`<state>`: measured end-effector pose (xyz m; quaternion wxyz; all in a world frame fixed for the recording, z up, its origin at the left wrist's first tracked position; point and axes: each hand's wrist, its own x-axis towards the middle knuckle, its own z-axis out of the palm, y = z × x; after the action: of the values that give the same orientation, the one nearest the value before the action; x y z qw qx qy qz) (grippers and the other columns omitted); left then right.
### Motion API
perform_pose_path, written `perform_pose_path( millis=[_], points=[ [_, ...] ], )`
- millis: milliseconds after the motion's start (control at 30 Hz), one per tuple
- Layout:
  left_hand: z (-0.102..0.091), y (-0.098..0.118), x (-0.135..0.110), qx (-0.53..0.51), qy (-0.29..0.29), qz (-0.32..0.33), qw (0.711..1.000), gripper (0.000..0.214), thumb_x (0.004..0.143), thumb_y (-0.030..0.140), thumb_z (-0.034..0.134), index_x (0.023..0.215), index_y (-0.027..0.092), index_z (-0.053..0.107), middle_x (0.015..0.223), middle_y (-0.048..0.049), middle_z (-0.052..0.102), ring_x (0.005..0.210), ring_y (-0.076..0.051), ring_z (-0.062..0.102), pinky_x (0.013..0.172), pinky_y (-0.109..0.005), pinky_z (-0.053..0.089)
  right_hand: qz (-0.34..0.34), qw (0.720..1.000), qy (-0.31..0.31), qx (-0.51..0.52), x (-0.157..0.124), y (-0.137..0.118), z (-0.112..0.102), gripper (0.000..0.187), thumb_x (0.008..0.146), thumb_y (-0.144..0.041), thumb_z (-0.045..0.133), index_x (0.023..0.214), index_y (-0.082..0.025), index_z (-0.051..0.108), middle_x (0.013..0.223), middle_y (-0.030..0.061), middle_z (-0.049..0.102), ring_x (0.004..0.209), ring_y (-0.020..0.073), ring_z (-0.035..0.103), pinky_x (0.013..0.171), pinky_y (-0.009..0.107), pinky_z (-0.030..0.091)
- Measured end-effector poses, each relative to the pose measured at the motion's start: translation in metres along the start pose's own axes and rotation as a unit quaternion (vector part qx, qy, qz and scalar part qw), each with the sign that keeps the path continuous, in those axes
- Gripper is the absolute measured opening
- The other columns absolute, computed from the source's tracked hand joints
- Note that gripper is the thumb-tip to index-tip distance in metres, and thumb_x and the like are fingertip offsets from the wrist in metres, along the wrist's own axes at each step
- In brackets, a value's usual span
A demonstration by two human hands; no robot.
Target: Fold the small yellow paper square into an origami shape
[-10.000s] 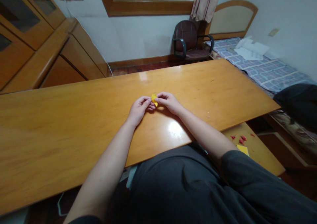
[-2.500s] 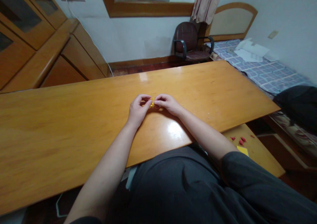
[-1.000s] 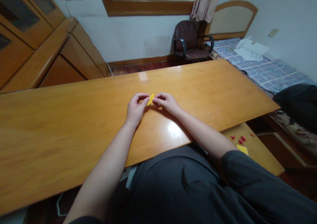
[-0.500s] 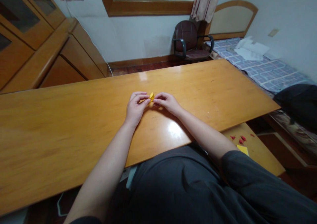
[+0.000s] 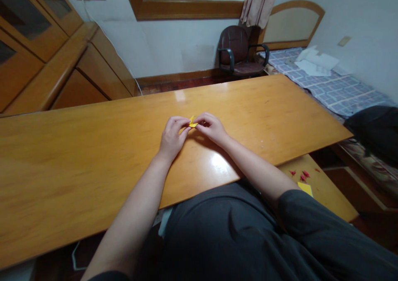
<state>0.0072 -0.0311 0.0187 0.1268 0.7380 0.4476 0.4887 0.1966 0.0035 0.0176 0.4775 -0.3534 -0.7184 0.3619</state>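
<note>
A small piece of folded yellow paper (image 5: 192,124) is held between my two hands, just above the tabletop. My left hand (image 5: 173,135) pinches its left side between thumb and fingers. At its right side, my right hand (image 5: 212,127) is closed on it with thumb and fingertips. One pointed part of the paper sticks up between the fingertips; the rest of its shape is partly hidden by them.
The long wooden table (image 5: 93,156) stretches to both sides. On a lower board at right lie several small red folded pieces (image 5: 303,176) and yellow paper sheets (image 5: 305,188). A brown armchair (image 5: 234,51) stands beyond the table, and a black bag (image 5: 373,127) rests on the bed.
The yellow paper has turned and now looks flatter, with a point sticking up. Both hands have shifted slightly, and the right fingers have moved along the paper's edge.
</note>
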Motion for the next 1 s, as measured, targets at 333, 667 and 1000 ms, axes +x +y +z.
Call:
perform_pose_path(
  millis=[333, 667, 1000],
  points=[
    [0.0, 0.002, -0.001, -0.006, 0.013, -0.006, 1.0, 0.014, 0.089, 0.026, 0.067, 0.102, 0.025, 0.068, 0.106, -0.0048, 0.06, 0.1, -0.018, 0.061, 0.091, -0.036, 0.057, -0.035, 0.999, 0.006, -0.003, -0.003, -0.003, -0.003, 0.012, 0.085, -0.032, 0.066, 0.08, -0.022, 0.07, 0.089, 0.0055, 0.068, 0.086, 0.0191, 0.061, 0.078, 0.033, 0.048],
    [0.0, 0.002, 0.0, 0.0, 0.033, -0.002, 0.999, 0.015, 0.088, 0.021, 0.068, 0.103, 0.023, 0.066, 0.102, -0.0029, 0.058, 0.089, -0.014, 0.063, 0.082, -0.031, 0.06, -0.028, 0.999, 0.018, -0.001, -0.002, 0.002, -0.002, 0.02, 0.087, -0.04, 0.067, 0.082, -0.02, 0.071, 0.089, 0.0053, 0.069, 0.087, 0.0179, 0.063, 0.08, 0.032, 0.051],
    [0.001, 0.001, 0.002, 0.033, 0.035, -0.019, 0.999, 0.012, 0.086, 0.02, 0.069, 0.098, 0.02, 0.068, 0.097, -0.0033, 0.061, 0.088, -0.015, 0.062, 0.079, -0.028, 0.058, -0.027, 0.999, -0.022, 0.02, -0.004, 0.007, -0.001, 0.029, 0.084, -0.037, 0.071, 0.107, -0.019, 0.068, 0.106, 0.0059, 0.067, 0.092, 0.0163, 0.066, 0.075, 0.028, 0.056]
  ],
)
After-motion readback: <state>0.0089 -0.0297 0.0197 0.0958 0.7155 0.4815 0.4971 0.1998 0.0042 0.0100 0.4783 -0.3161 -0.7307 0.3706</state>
